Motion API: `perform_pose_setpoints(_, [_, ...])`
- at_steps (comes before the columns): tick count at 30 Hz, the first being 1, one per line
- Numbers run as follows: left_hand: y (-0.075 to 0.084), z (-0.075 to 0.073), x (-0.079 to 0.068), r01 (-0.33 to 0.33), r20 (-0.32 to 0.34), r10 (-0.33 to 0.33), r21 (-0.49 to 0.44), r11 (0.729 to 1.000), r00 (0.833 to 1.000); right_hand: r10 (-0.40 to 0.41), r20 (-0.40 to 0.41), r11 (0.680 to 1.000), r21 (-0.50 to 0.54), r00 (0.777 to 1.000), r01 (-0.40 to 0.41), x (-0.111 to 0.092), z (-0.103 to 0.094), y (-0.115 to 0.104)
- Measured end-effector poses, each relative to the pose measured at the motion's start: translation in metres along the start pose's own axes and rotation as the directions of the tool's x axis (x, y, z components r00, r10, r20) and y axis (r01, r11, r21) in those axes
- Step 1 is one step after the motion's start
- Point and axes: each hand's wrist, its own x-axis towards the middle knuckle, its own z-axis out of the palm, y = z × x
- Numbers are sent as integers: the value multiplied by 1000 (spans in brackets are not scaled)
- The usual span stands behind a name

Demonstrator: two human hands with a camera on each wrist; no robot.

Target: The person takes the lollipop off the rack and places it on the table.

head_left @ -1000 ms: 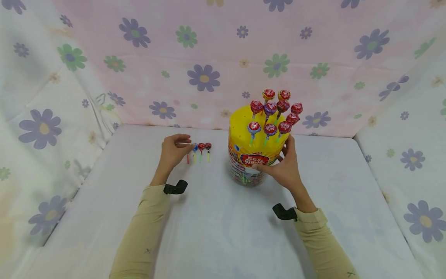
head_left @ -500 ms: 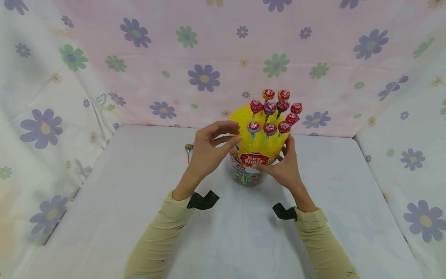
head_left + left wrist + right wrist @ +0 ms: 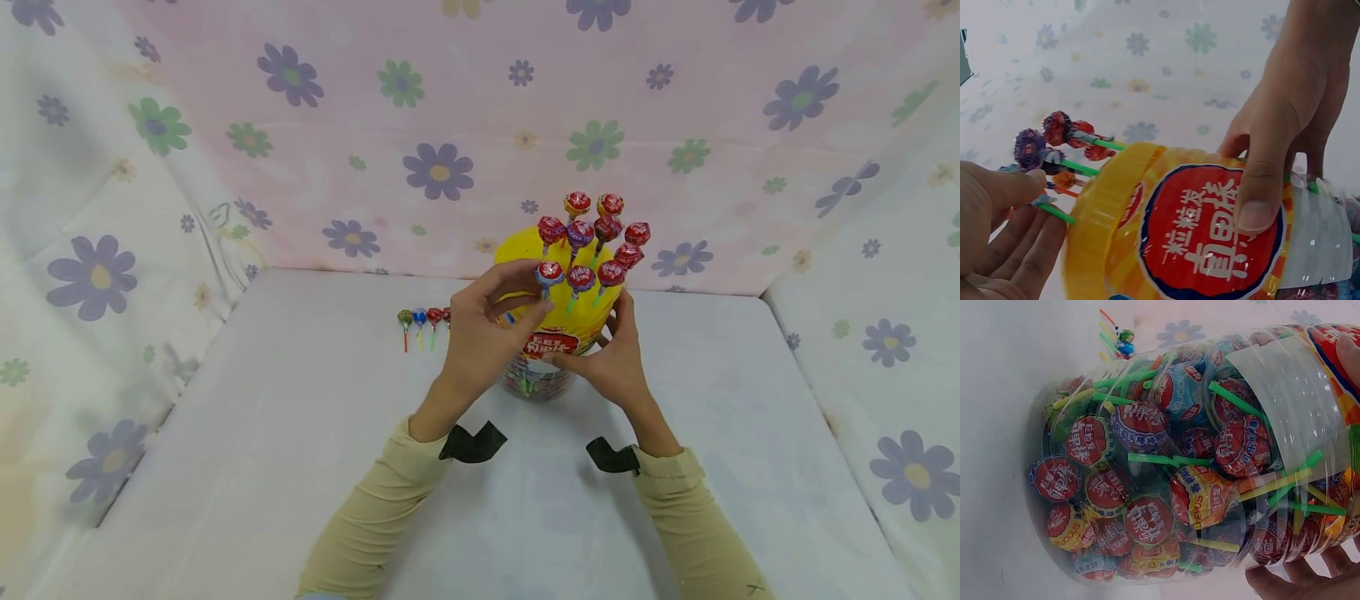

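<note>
A clear plastic jar point(image 3: 1085, 512) with a yellow lid point(image 3: 517, 243) and a red label point(image 3: 1172, 250) stands on the white table, packed with wrapped lollipops. Several lollipops point(image 3: 580, 233) stick upright out of the lid. At the lid's front left, my left hand point(image 3: 480, 333) pinches a blue-and-red wrapped lollipop point(image 3: 550, 273); in the left wrist view its head is mostly behind the thumb, while its green stick point(image 3: 1057, 214) reaches the lid. My right hand point(image 3: 618, 358) grips the jar's right side, thumb across the label and fingers behind.
Left of the jar, several lollipops lie in a row on the table, among them a green one point(image 3: 405, 317), a blue one point(image 3: 419, 317) and a red one point(image 3: 434, 317). A flower-patterned cloth point(image 3: 480, 100) hangs behind and at both sides of the table point(image 3: 300, 467).
My left hand has moved right from the lollipop row to the jar's lid and now pinches the front-left lollipop. The right hand and jar have stayed in place.
</note>
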Motion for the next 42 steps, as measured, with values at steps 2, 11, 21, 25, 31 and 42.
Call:
perform_pose_setpoints(2, [-2,2,0,-24,-12,24,17,1000,1000,-4,0,1000,-3,1000,4,0,0,0])
perform_pose_setpoints(11, [3,2,11,-134,-101,139,62,989,985,5,-2,1000,-20,1000,-5,0,-1,1])
perform_pose_setpoints(21, [-2,-34,11,-61,-188,86,135,989,978,14,8,1000,-12,1000,-14,2,-4,2])
perform_pose_setpoints(25, [-5,-47,11,-9,-211,32,110,994,977,10,3,1000,-7,1000,-10,3,-5,3])
perform_pose_setpoints(31, [-19,-76,5,121,-245,-97,83,989,965,6,11,1000,4,1000,-6,3,-3,4])
perform_pose_setpoints(42, [-70,-146,-24,450,-251,-421,66,891,871,-13,22,1000,0,1000,13,1,-2,4])
